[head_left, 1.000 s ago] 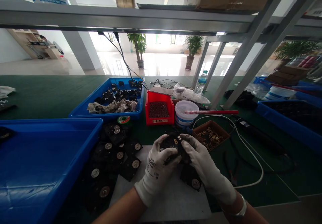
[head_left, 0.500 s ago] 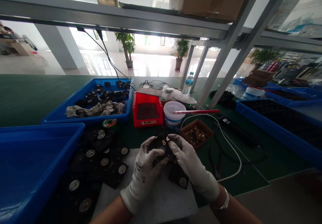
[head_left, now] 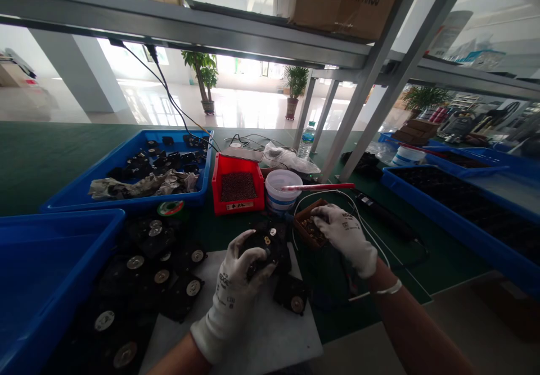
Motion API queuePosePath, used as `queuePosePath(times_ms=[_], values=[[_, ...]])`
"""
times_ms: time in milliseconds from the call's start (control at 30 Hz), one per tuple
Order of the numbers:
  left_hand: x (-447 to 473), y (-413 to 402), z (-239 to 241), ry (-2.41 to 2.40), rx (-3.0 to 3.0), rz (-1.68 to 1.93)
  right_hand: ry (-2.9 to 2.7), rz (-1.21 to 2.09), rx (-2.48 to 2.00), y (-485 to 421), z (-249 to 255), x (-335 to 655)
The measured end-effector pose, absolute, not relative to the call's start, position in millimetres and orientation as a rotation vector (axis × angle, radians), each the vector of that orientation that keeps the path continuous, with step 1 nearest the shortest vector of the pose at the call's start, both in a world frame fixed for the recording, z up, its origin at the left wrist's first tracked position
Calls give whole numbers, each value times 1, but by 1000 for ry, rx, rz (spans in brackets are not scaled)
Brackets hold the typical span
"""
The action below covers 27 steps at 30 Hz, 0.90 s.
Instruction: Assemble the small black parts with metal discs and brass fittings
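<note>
My left hand (head_left: 236, 276), in a white glove, is closed round a black fan part (head_left: 270, 245) with small metal pieces on top, held over a white mat (head_left: 257, 335). My right hand (head_left: 346, 234), also gloved, reaches into a small brown box of brass washers (head_left: 304, 230), fingers curled down among them; whether it holds one is hidden. Another black fan part (head_left: 292, 296) lies on the mat just right of my left hand.
A heap of black fan parts (head_left: 147, 257) lies left of the mat. Blue trays stand at the left (head_left: 42, 285), back (head_left: 126, 172) and right (head_left: 455, 212). Behind are a red bin (head_left: 237, 186), a white tub (head_left: 282, 189) with a red stick, cables and shelf posts.
My right hand has let go of the black fan part and moved right into the brown box of washers. My left hand keeps the part. The view has shifted left.
</note>
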State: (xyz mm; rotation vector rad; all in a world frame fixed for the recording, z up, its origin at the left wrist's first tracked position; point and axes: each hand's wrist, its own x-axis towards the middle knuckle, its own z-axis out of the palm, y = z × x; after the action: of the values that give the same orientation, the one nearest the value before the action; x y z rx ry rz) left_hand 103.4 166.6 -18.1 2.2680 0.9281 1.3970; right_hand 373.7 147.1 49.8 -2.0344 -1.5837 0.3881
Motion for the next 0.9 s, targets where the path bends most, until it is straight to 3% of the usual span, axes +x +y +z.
queuePosePath(times_ms=[467,900], values=[[106,168,-26,861,2330,1485,-2335,-77,-2337,186,30,414],[106,167,-25,868,2348,1500,-2391,-69,-2358,182,43,404]])
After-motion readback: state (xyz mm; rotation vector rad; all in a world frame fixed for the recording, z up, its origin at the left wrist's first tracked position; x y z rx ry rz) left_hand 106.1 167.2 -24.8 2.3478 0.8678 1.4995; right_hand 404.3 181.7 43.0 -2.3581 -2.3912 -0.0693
